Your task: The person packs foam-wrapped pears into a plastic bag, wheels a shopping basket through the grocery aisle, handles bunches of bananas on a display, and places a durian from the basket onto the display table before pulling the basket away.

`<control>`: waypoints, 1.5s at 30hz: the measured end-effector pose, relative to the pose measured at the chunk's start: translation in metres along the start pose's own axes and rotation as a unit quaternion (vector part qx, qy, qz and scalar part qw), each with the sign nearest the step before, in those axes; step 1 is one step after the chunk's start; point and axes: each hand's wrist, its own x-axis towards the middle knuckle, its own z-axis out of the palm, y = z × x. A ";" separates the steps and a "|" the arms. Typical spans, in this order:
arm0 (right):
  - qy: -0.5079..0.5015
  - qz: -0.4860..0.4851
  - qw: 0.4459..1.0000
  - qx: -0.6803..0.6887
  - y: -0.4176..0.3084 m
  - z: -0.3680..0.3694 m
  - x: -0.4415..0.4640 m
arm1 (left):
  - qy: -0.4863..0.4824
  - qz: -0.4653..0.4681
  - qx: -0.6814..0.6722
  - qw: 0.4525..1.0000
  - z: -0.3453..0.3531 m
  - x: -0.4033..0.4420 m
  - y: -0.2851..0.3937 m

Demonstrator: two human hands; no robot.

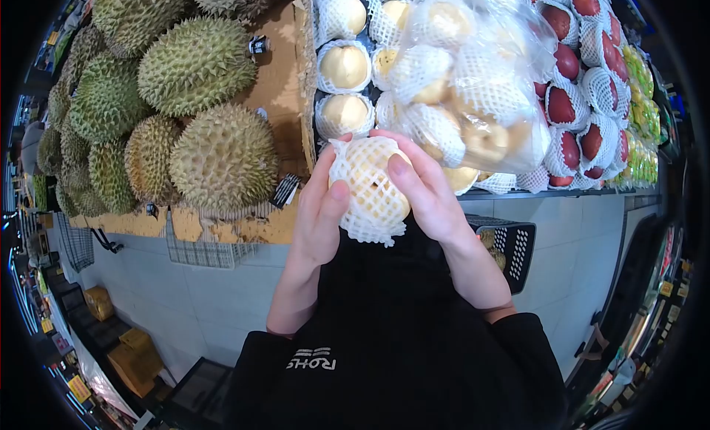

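Note:
A pale yellow round fruit [373, 186] in a white foam net is held between both hands in front of my chest. My left hand [322, 204] wraps its left side, thumb on the net. My right hand [429, 190] grips its right side, with the thumb on the bare skin near the top. Just beyond the hands, similar pale fruits [345, 113] in foam nets lie in rows. A clear plastic bag [510, 138] lies over the fruits to the right, with netted pale fruits showing through it.
Spiky durians [222, 156] are piled on a cardboard-covered stand [285, 82] at the left. Red fruits [566, 105] in foam nets fill the right side. Below the display edge are a black basket [523, 256] at right and a wire basket [203, 251] at left.

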 end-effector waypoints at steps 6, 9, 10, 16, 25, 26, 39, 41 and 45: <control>0.002 -0.029 0.997 -0.073 0.014 -0.009 -0.001 | 0.018 -0.025 -0.058 0.998 0.001 0.000 -0.010; -0.028 -0.029 0.990 -0.133 0.007 -0.011 -0.004 | 0.014 -0.046 -0.079 0.996 0.001 -0.002 -0.010; -0.037 -0.018 0.989 -0.140 0.005 -0.011 -0.004 | 0.025 -0.043 -0.080 0.996 0.003 -0.003 -0.008; -0.066 0.005 0.994 -0.086 0.009 -0.010 -0.004 | 0.026 0.004 0.043 0.999 -0.004 -0.004 -0.007; -0.066 0.054 0.994 0.074 0.004 -0.009 -0.008 | 0.010 0.046 0.179 0.983 -0.002 -0.006 -0.004; -0.055 0.064 0.991 0.100 0.005 -0.009 -0.009 | 0.007 0.045 0.175 0.983 -0.001 -0.005 -0.004; -0.032 0.160 0.934 0.317 0.029 -0.010 -0.016 | 0.042 0.051 0.090 0.994 -0.011 -0.019 -0.010; -0.085 0.134 0.901 0.403 0.042 -0.014 -0.017 | 0.052 0.068 0.066 0.994 -0.007 -0.019 -0.005; -0.128 0.110 0.860 0.481 0.047 -0.014 -0.019 | 0.070 0.055 0.064 0.994 -0.002 -0.021 0.000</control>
